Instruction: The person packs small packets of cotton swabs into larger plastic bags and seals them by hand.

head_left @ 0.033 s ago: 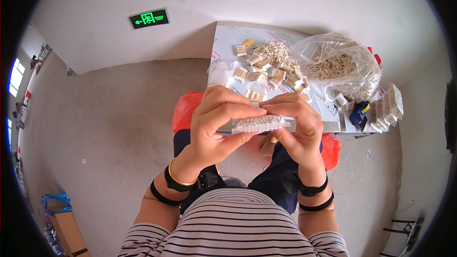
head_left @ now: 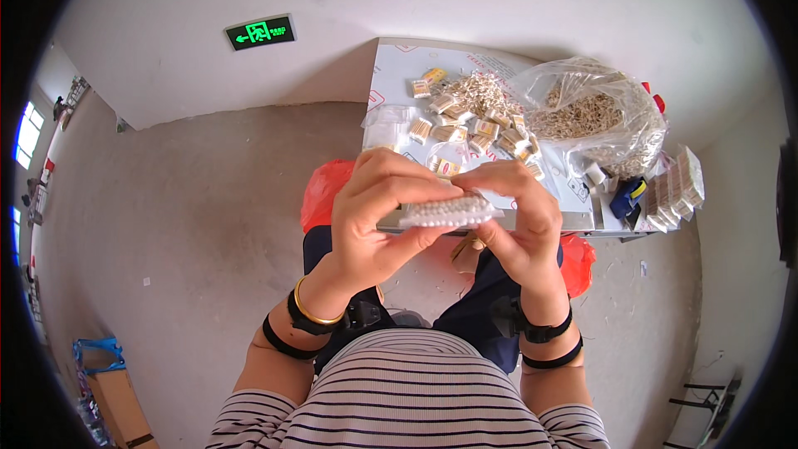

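Observation:
Between both hands I hold a pack of cotton swabs (head_left: 449, 210), its rows of white round tips facing me through clear plastic. My left hand (head_left: 378, 208) grips its left end, thumb below and fingers above. My right hand (head_left: 519, 216) pinches the right end in the same way, with a flap of clear film by the thumb. The fingers hide the pack's far side. Just beyond my fingertips, a small bagged swab bundle (head_left: 447, 168) with a yellow label lies on the table (head_left: 407, 62).
Several labelled swab bundles (head_left: 486, 127) and a heap of loose swabs (head_left: 478, 91) cover the table's middle. Clear bags (head_left: 388, 126) lie at left. A big clear sack of swabs (head_left: 582, 108), a dark blue tool (head_left: 628, 197) and stacked packs (head_left: 677, 187) stand at right. Red bags (head_left: 326, 195) hang below.
The swab pack has tilted and shifted slightly left in my hands. Its plastic now shows more over the tips. My hands have barely moved.

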`<state>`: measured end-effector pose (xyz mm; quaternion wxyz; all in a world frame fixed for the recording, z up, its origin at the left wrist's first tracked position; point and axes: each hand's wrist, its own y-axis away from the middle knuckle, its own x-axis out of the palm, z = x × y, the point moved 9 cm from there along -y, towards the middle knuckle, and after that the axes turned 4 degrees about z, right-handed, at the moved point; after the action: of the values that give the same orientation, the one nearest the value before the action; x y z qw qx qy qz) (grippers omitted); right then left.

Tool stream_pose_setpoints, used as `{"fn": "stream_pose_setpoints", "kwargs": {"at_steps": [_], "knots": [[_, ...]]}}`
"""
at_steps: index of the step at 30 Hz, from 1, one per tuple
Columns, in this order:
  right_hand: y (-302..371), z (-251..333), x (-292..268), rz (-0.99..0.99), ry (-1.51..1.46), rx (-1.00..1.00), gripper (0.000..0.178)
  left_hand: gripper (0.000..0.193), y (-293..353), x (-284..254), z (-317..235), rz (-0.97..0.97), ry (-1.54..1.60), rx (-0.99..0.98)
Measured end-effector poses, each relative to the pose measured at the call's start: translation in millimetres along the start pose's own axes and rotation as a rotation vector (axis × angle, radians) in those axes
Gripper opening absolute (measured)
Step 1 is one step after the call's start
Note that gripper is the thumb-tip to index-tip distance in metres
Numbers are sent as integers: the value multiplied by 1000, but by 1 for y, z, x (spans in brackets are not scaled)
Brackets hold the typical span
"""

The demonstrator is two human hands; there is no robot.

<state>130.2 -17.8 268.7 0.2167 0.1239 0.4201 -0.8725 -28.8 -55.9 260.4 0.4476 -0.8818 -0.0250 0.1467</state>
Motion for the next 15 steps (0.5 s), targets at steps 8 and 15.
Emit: {"fn": "stream_pose_setpoints", "kwargs": {"at_steps": [8, 15], "knots": [[25, -56, 4, -90, -252, 408, 27, 26, 24, 8, 66, -182, 563, -477], [42, -81, 16, -18, -366, 499, 25, 27, 35, 20, 85, -228, 724, -558]]}}
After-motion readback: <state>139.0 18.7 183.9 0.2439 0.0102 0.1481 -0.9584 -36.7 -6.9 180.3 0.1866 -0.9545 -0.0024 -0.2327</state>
